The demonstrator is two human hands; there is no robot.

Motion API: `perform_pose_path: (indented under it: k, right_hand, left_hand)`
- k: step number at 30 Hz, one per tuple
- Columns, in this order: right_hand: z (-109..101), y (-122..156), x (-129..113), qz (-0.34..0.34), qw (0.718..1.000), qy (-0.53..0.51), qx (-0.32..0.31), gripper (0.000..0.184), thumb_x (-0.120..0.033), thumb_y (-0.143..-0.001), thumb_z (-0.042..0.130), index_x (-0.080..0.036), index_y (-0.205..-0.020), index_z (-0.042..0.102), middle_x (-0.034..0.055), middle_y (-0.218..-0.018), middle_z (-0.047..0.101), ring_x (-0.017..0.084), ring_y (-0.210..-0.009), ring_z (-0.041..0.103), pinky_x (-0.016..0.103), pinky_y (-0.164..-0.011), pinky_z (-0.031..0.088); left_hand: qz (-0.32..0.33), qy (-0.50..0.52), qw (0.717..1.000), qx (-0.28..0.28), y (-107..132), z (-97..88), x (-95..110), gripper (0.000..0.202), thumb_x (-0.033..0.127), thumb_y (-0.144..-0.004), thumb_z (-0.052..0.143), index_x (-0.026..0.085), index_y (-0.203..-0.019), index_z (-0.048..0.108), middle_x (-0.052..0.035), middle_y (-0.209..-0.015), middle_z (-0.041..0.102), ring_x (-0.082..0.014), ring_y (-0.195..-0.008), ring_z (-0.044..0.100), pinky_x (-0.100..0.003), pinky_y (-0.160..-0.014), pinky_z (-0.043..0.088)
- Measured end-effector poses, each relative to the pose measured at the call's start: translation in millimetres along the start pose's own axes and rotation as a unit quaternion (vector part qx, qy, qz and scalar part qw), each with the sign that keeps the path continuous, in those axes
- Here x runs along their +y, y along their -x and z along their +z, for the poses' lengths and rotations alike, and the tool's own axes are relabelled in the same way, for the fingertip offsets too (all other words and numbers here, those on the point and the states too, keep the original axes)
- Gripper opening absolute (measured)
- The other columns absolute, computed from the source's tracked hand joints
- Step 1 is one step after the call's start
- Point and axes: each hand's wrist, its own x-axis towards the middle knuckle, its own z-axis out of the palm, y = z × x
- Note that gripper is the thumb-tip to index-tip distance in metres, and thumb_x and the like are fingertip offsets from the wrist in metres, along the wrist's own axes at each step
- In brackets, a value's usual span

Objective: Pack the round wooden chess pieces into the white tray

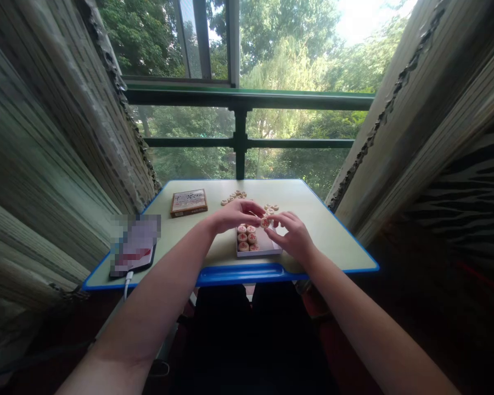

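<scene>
A round, pale Chinese chess piece point(265, 223) with a red character is held up over the open box. My right hand point(292, 237) pinches it between thumb and index finger. From the other side my left hand point(239, 214) has curved fingers, its thumb and fingertips at the piece's left and upper edge. Below the hands, the shallow white box point(267, 252) holds rows of red-marked pieces point(242, 237) on its left side; part of its right side shows bare. My hands hide the back of the box.
Loose pieces point(235, 196) lie at the back of the table point(181, 249), with more pieces point(271, 208) behind my right hand. A brown-edged box lid point(189, 202) is at back left. A phone point(135, 247) with a white cable point(127, 281) rests at the left edge.
</scene>
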Motion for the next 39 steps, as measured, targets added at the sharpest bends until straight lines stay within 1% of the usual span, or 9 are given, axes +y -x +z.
perform_pose_path:
  k: [2, 4, 8, 9, 11, 14, 20, 28, 39]
  right_hand:
    - [0, 1, -1, -0.008, 1.0, -0.006, 0.006, 0.015, -0.026, -0.076, 0.064, -0.021, -0.09, 0.063, 0.0007, -0.069, 0.058, 0.016, -0.072, 0.053, 0.032, -0.074, 0.045]
    - [1, 2, -2, -0.01, 1.0, -0.018, -0.013, 0.014, -0.027, -0.075, 0.065, -0.021, -0.087, 0.063, 0.0002, -0.068, 0.057, 0.016, -0.07, 0.052, 0.031, -0.072, 0.045]
    - [1, 5, -6, -0.019, 0.995, -0.039, -0.092, 0.012, -0.027, -0.072, 0.067, -0.02, -0.08, 0.063, -0.0001, -0.067, 0.054, 0.015, -0.068, 0.05, 0.029, -0.07, 0.044]
    - [1, 5, -7, -0.022, 0.993, -0.041, -0.112, 0.012, -0.027, -0.07, 0.068, -0.02, -0.079, 0.063, -0.0002, -0.066, 0.054, 0.015, -0.068, 0.05, 0.029, -0.07, 0.044]
    - [1, 5, -7, -0.027, 0.988, -0.041, -0.148, 0.013, -0.026, -0.068, 0.07, -0.02, -0.078, 0.064, -0.0002, -0.065, 0.054, 0.015, -0.069, 0.05, 0.029, -0.07, 0.044]
    - [2, 5, -6, -0.026, 0.983, -0.04, -0.177, 0.014, -0.026, -0.067, 0.07, -0.019, -0.078, 0.064, 0.0001, -0.064, 0.054, 0.016, -0.073, 0.051, 0.029, -0.07, 0.043]
    - [2, 5, -6, -0.01, 0.983, -0.029, -0.18, 0.016, -0.031, -0.07, 0.07, -0.019, -0.078, 0.065, 0.0011, -0.066, 0.055, 0.017, -0.075, 0.051, 0.03, -0.071, 0.043]
    - [2, 5, -6, -0.025, 0.98, -0.026, -0.198, 0.016, -0.032, -0.073, 0.067, -0.02, -0.083, 0.067, 0.0008, -0.065, 0.056, 0.017, -0.072, 0.049, 0.031, -0.073, 0.043]
    - [-1, 4, -9, -0.014, 0.98, -0.03, -0.194, 0.013, -0.03, -0.078, 0.061, -0.019, -0.076, 0.067, 0.0002, -0.06, 0.053, 0.015, -0.065, 0.047, 0.03, -0.07, 0.041]
  left_hand:
    - [-0.005, -0.009, 1.0, -0.007, 1, -0.2, 2, 0.039, 0.022, -0.058, 0.079, 0.012, -0.094, 0.067, -0.0081, -0.087, 0.068, -0.0153, -0.076, 0.063, -0.032, -0.073, 0.051]
    - [0.001, -0.032, 0.999, 0.028, 0, -2.7, 2, 0.037, 0.022, -0.059, 0.078, 0.012, -0.093, 0.067, -0.0076, -0.088, 0.067, -0.0138, -0.074, 0.061, -0.028, -0.068, 0.048]
    - [0.042, -0.065, 0.973, 0.217, -6, -13.2, -2, 0.026, 0.023, -0.062, 0.07, 0.014, -0.086, 0.067, -0.0044, -0.083, 0.065, -0.0107, -0.068, 0.056, -0.022, -0.055, 0.04]
    - [0.046, -0.064, 0.964, 0.252, -7, -15.9, -3, 0.024, 0.023, -0.062, 0.068, 0.014, -0.084, 0.066, -0.0037, -0.08, 0.064, -0.0102, -0.066, 0.054, -0.021, -0.053, 0.038]
    - [0.047, -0.057, 0.953, 0.292, -9, -19.9, -6, 0.023, 0.022, -0.06, 0.066, 0.013, -0.081, 0.066, -0.003, -0.076, 0.063, -0.0097, -0.063, 0.052, -0.02, -0.051, 0.035]
    - [0.045, -0.047, 0.951, 0.302, -11, -21.5, -9, 0.022, 0.023, -0.057, 0.066, 0.013, -0.077, 0.065, -0.0036, -0.077, 0.064, -0.0103, -0.064, 0.053, -0.021, -0.052, 0.035]
    - [0.04, -0.053, 0.948, 0.31, -13, -21.3, -14, 0.021, 0.023, -0.056, 0.065, 0.014, -0.075, 0.064, -0.0039, -0.079, 0.065, -0.0116, -0.067, 0.053, -0.025, -0.061, 0.039]
    - [0.033, -0.059, 0.946, 0.317, -14, -23.5, -13, 0.021, 0.023, -0.056, 0.065, 0.014, -0.075, 0.066, -0.0034, -0.075, 0.064, -0.0119, -0.066, 0.052, -0.024, -0.058, 0.038]
    - [0.029, -0.068, 0.941, 0.33, -14, -25.9, -15, 0.016, 0.022, -0.061, 0.061, 0.014, -0.074, 0.066, -0.004, -0.076, 0.065, -0.0113, -0.062, 0.052, -0.022, -0.052, 0.037]
